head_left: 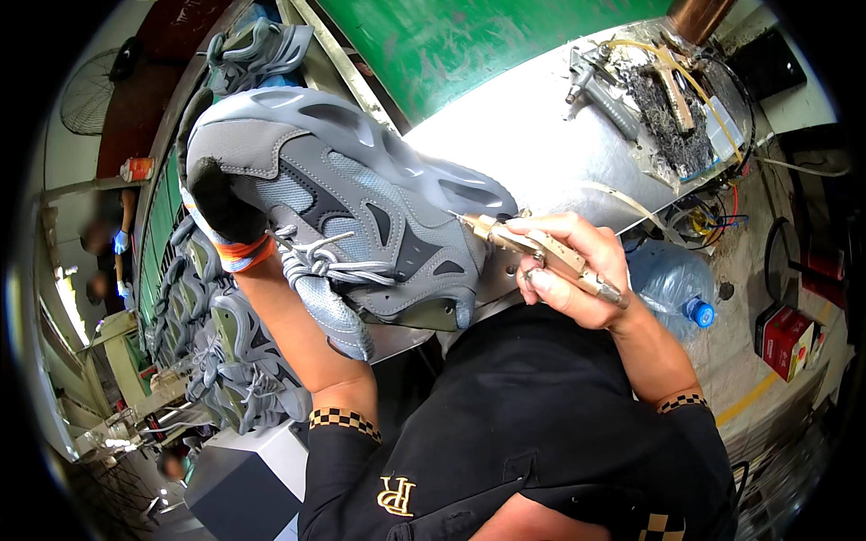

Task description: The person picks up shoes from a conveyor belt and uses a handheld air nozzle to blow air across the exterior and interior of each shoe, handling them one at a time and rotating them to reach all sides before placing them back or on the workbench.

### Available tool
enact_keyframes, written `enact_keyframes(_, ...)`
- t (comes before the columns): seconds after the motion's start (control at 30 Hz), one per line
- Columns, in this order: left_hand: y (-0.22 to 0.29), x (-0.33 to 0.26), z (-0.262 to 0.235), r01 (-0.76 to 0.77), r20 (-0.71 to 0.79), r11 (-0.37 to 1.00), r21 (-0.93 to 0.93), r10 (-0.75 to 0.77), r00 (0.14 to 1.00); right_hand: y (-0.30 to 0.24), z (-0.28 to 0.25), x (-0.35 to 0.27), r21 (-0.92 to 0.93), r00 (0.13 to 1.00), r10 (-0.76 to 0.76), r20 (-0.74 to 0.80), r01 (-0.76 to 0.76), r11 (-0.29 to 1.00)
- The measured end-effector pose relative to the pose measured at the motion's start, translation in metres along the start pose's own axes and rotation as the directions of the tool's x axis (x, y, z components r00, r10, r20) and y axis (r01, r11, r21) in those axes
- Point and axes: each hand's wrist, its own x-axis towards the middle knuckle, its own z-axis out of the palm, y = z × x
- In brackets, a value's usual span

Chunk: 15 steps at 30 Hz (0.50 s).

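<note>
A large grey sneaker (356,194), with grey laces and a pale, cut-out sole, is held up on its side in front of me. My left hand (224,206), in a dark glove with an orange-and-white cuff, grips it by the toe end, fingers bent around the edge. My right hand (591,270) is bare and closed around a slim brass-coloured nozzle gun (561,259). The gun's thin tip is at the heel end, close to the seam between upper and sole; whether it touches cannot be made out.
Several similar sneakers (248,361) are heaped at the left, with another (257,59) farther back. Beyond the pale metal worktop (514,144) lies a green surface (451,45). Metal spray guns (603,95) and hoses lie at far right, above a clear water jug (667,279).
</note>
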Motion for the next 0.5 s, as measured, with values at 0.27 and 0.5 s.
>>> enact_keyframes(0.27,0.005,-0.005,0.003,0.044,0.005,0.999,0.007,-0.044,0.999,0.018,0.003,-0.015,0.288,0.990,0.126,-0.064,-0.103,0.952)
enact_keyframes(0.5,0.008,-0.036,-0.009,0.108,-0.043,0.991,0.075,-0.105,0.994,0.030,0.019,-0.019,0.437,0.971,0.184,-0.149,-0.102,0.894)
